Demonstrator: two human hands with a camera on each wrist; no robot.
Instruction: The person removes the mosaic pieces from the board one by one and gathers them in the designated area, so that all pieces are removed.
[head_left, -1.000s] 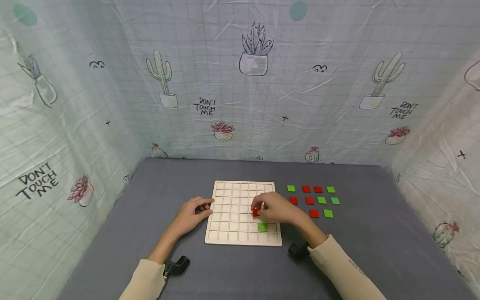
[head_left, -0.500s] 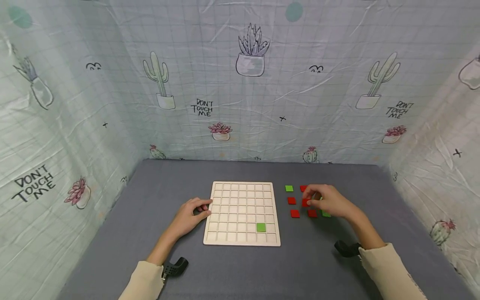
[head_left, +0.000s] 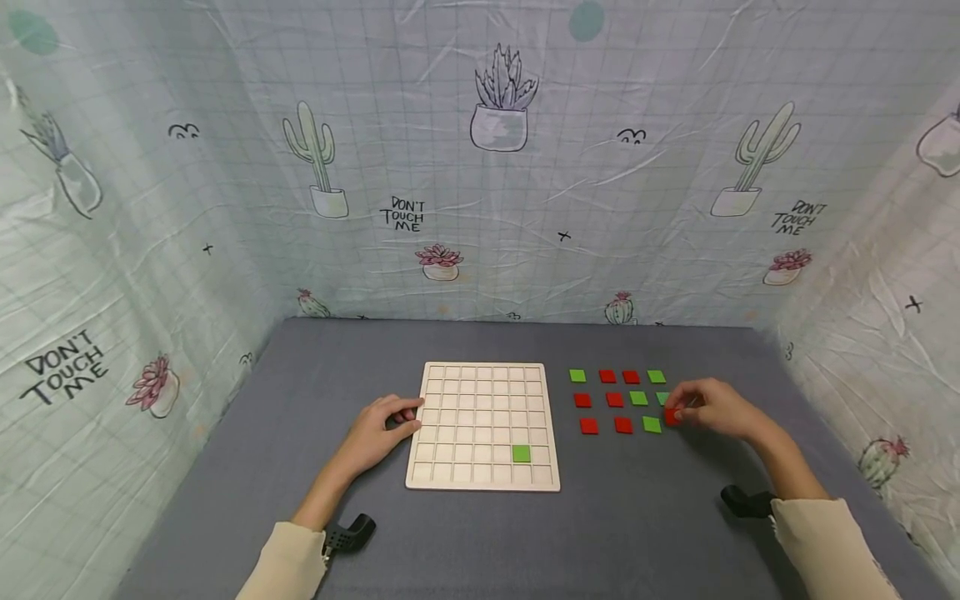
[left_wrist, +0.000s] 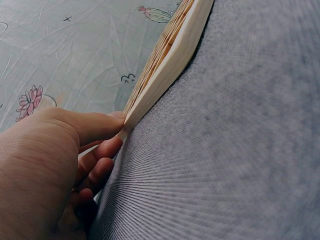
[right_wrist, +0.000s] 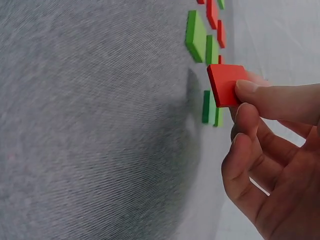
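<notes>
My right hand (head_left: 712, 407) pinches a red square tile (right_wrist: 226, 85) between thumb and fingers, raised over the table at the right end of the loose tiles. My left hand (head_left: 381, 432) rests beside the pale wooden grid board (head_left: 447, 475), with thumb and fingertips against its left edge. The left wrist view shows the thumb tip right at the board's side (left_wrist: 165, 75), with the other fingers bent close below it. One green tile (head_left: 521, 453) lies in a cell near the board's lower right.
Right of the board, loose red and green tiles lie in rows, among them a red tile (head_left: 588, 426), a green tile (head_left: 652, 425) and a teal tile (head_left: 662, 398) partly behind my right hand. A printed cactus cloth (head_left: 450, 167) stands around the grey table (head_left: 330, 358).
My right hand has carried the red tile from over the board rightward, past the rows of loose tiles to their right end. My left hand has stayed at the board's edge.
</notes>
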